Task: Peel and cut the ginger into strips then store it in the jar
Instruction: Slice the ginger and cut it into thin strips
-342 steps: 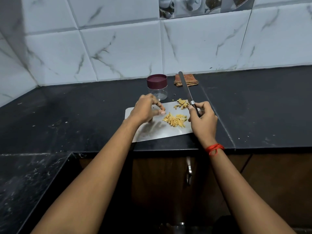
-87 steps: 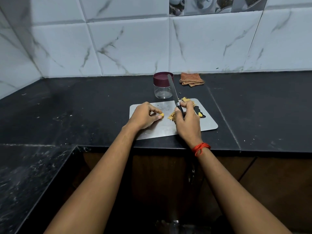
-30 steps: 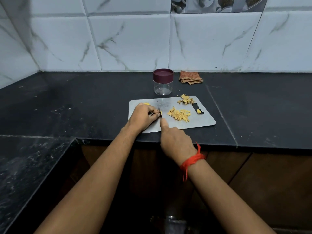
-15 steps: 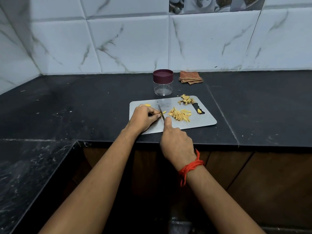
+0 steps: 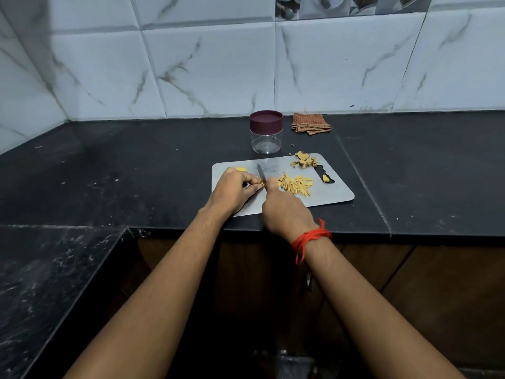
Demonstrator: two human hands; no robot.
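while the left hand [image 5: 234, 190] pins it, ginger [image 5: 263, 184] touches the knife [image 5: 261, 175].

Black stone countertop [image 5: 136, 173] spans the middle of the frame, meeting the white tiled wall at the upper edge; pale specks are scattered over its surface. A seam runs diagonally through it right of centre. Lying directly on it: a grey cutting board [image 5: 328, 199] at centre, a clear jar [image 5: 266, 140] with a maroon lid just behind the board, and a folded brown checked cloth [image 5: 311, 126] right of the jar, against the wall.
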